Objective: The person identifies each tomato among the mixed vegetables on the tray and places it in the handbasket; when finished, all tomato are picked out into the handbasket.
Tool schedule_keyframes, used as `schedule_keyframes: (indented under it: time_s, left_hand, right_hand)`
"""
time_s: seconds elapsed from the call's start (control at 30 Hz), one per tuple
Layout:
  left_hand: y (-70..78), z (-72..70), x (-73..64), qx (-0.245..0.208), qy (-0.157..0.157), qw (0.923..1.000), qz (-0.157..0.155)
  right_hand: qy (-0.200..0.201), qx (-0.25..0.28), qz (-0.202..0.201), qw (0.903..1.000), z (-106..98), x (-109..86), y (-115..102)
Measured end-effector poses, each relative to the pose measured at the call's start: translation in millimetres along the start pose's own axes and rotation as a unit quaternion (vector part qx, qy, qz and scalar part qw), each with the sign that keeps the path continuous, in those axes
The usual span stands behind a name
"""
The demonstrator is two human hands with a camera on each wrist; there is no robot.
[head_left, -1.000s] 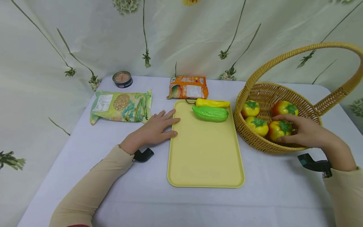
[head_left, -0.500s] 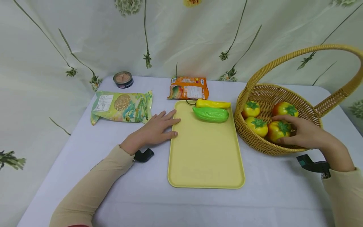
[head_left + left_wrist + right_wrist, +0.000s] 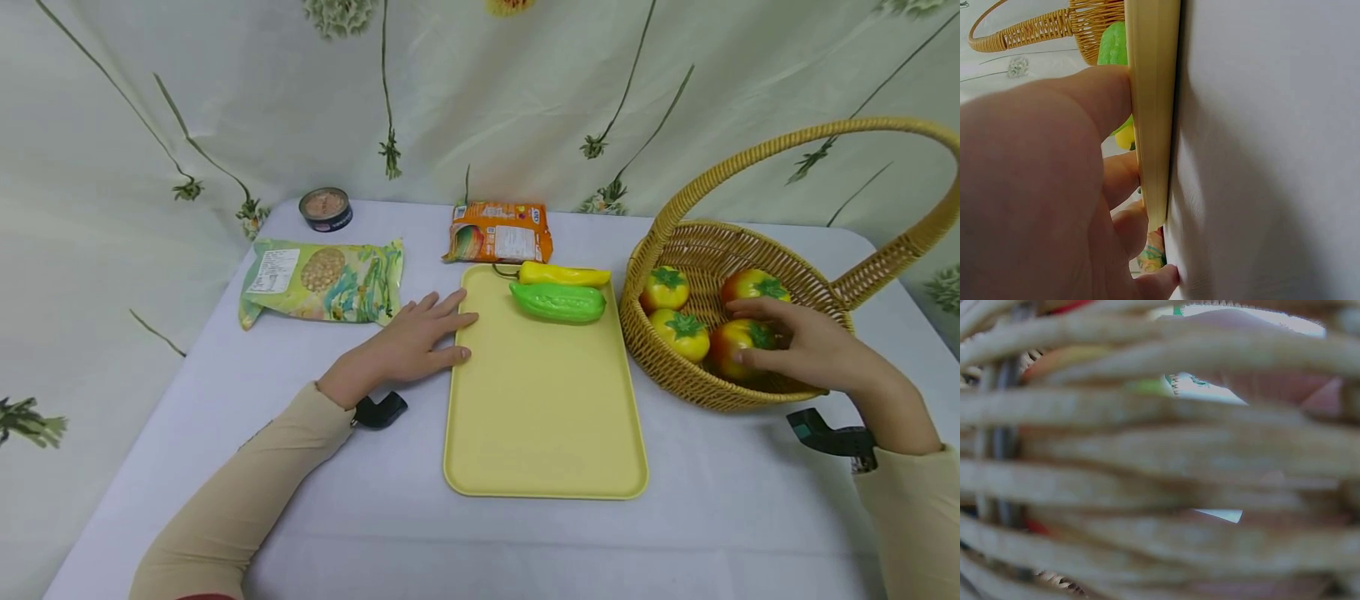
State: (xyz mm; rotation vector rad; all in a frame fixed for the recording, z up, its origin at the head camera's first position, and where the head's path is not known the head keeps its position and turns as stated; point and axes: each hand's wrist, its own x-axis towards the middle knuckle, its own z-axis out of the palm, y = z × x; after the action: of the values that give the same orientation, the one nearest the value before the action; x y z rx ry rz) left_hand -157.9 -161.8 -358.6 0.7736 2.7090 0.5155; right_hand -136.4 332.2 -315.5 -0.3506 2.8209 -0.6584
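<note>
In the head view, my left hand [image 3: 401, 342] lies with spread fingers at the left edge of a pale yellow tray [image 3: 543, 408]. The left wrist view shows the thumb and fingers touching the tray's rim [image 3: 1155, 125]. My right hand [image 3: 813, 346] reaches into a wicker basket [image 3: 675, 379]. Its thumb and fingers hold a red-yellow tomato [image 3: 727, 348] with a green leafy top, at the basket's near side. Beside it sit three more tomatoes [image 3: 681, 333]. Basket weave [image 3: 1147, 447] blocks most of the right wrist view.
On the tray's far end lie a green bumpy vegetable, like a cucumber or bitter melon [image 3: 558, 302], and a yellow pepper [image 3: 562, 275]. Behind stands an orange packet [image 3: 498, 233]. To the left are a green bag [image 3: 322, 282] and an opened can [image 3: 325, 209]. The basket's tall handle [image 3: 795, 136] arches up.
The tomato in my right hand has tilted, its leafy top turning right and more red showing, as the fingers shifted slightly. My left hand and the tray have stayed put.
</note>
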Motion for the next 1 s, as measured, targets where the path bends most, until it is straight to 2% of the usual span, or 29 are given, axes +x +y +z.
schedule_keyframes:
  time_s: [0.63, 1.0]
  left_hand:
    - [-1.8, -0.4, 0.8, 0.003, 0.004, 1.0000, 0.007]
    - [-0.7, 0.0, -0.1, 0.006, 0.002, 1.0000, 0.003]
  right_hand:
    - [0.003, -0.022, -0.014, 0.9997, 2.3, 1.2, -2.5]
    - [-0.011, -0.022, 0.007, 0.9997, 2.8, 0.8, -3.0]
